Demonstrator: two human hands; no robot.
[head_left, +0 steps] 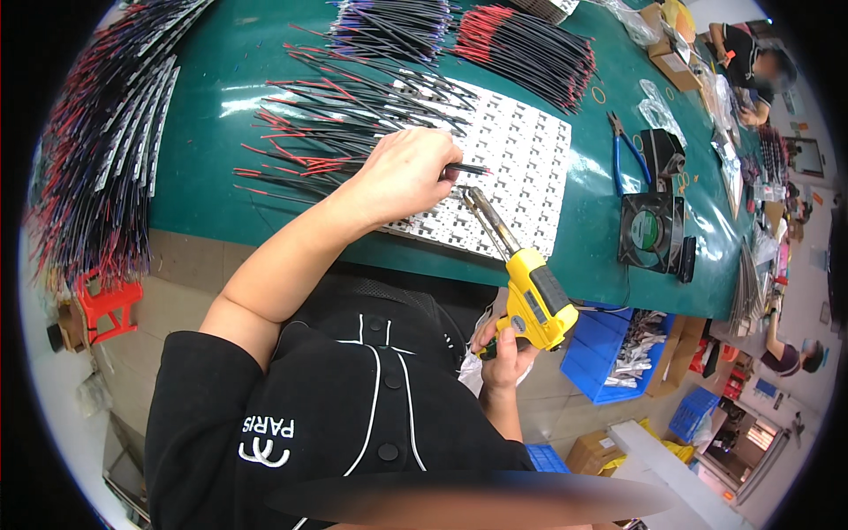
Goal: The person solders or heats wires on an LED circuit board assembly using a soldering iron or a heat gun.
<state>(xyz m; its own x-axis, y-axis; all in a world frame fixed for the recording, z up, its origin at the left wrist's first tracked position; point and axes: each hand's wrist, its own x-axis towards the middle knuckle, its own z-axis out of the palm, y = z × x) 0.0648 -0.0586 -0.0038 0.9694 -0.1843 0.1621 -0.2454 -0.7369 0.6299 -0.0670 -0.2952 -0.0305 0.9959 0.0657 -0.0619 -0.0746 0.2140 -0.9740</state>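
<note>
Blk shirt [309,389]; LH [406,174] holds wire [473,169], RH [505,358] yel. gun [535,300].

Black shirt [322,411] with short sleeves [208,375], white piping [380,371], 3 round black buttons [389,452], and a white emblem [265,454] and lettering [269,427].

Yellow-black soldering gun [537,305], red-black wires [329,164], green table [208,181].

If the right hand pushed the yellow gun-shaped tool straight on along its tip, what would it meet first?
Probably the black cable in the left hand's fingertips, just beyond the tool's tip; depth is unclear, so the white board beneath might come first.
</note>
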